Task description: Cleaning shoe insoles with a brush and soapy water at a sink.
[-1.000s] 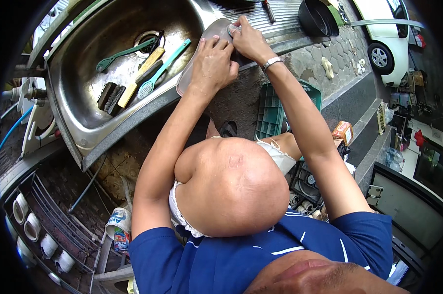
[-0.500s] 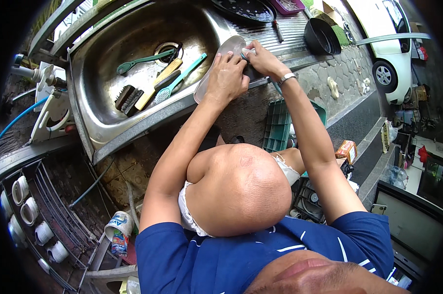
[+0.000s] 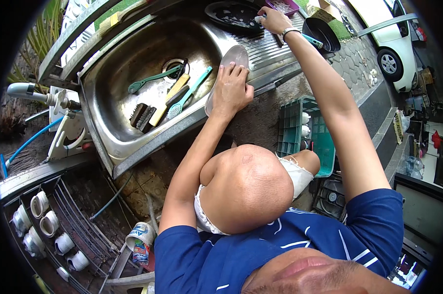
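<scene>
My left hand point(image 3: 233, 92) lies over a grey, rounded shoe insole point(image 3: 237, 53), holding it down on the sink's near edge by the ribbed drainboard. Farther right, my right hand point(image 3: 275, 20) grips a brush point(image 3: 312, 41) close to its head; the teal handle sticks out past my wrist. The brush head is at the rim of a black pan point(image 3: 220, 17) with suds in it. Between my left hand and the basin's middle lie a teal brush point(image 3: 189, 93), a wooden-handled brush point(image 3: 170, 99) and another teal-handled tool point(image 3: 153, 74).
The steel sink point(image 3: 99, 98) spans the upper left, with a tap point(image 3: 28, 91) beside it. A black pot point(image 3: 324, 32) and a purple basket point(image 3: 287, 6) stand near the drainboard. Below are a green crate point(image 3: 324, 142) and a white bucket point(image 3: 139, 232). A white car point(image 3: 398, 59) is at right.
My right hand has moved with the brush from the insole up to the pan. My left hand stays on the insole. The view has shifted slightly.
</scene>
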A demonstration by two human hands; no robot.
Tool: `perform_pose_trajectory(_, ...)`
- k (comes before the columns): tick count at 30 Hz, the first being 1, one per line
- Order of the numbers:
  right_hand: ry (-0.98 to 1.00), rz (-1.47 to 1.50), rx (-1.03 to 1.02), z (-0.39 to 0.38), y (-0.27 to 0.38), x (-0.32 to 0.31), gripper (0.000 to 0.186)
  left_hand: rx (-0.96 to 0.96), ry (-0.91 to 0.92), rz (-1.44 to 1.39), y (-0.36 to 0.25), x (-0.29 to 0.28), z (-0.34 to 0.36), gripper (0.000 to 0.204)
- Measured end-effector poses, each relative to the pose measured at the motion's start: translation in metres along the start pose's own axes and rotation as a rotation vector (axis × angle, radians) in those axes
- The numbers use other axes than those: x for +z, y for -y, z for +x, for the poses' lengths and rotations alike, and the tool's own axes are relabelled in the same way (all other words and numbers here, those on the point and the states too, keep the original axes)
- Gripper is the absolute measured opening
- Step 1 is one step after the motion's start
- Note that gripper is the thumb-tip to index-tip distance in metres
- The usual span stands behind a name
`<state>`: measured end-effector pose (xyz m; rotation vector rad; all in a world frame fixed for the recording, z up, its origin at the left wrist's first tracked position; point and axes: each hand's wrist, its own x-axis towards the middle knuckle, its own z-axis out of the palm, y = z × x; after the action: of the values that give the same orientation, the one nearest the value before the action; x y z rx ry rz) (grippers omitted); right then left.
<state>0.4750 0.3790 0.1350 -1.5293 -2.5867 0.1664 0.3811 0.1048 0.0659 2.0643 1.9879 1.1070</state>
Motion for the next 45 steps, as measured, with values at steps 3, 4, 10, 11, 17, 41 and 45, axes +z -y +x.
perform_pose_trajectory(3,0.060,-0.080,0.006,0.010,0.007,0.013,0.041,-0.025,0.010,-0.033,-0.001,0.001,0.002,0.042)
perform_pose_trajectory(4,0.088,-0.140,-0.031,0.009,0.008,0.017,0.042,-0.055,0.003,-0.068,-0.002,0.001,0.003,0.044)
perform_pose_trajectory(10,-0.242,0.410,-0.189,-0.038,0.027,0.025,0.037,-0.030,-0.030,0.044,0.010,0.009,-0.010,0.061)
perform_pose_trajectory(11,-0.082,0.352,-0.169,-0.064,0.034,0.018,0.037,-0.022,-0.001,0.083,0.010,0.009,-0.009,0.062)
perform_pose_trajectory(17,0.108,0.408,-0.250,-0.155,0.034,0.030,0.032,-0.013,0.022,0.091,0.007,0.007,-0.001,0.059)
perform_pose_trajectory(41,0.164,0.325,-0.237,-0.122,0.043,0.041,0.029,0.013,0.083,0.171,0.011,0.004,-0.001,0.061)
perform_pose_trajectory(45,0.358,0.253,-0.159,-0.133,0.033,0.034,0.031,0.015,0.088,0.171,0.001,0.009,-0.006,0.062)
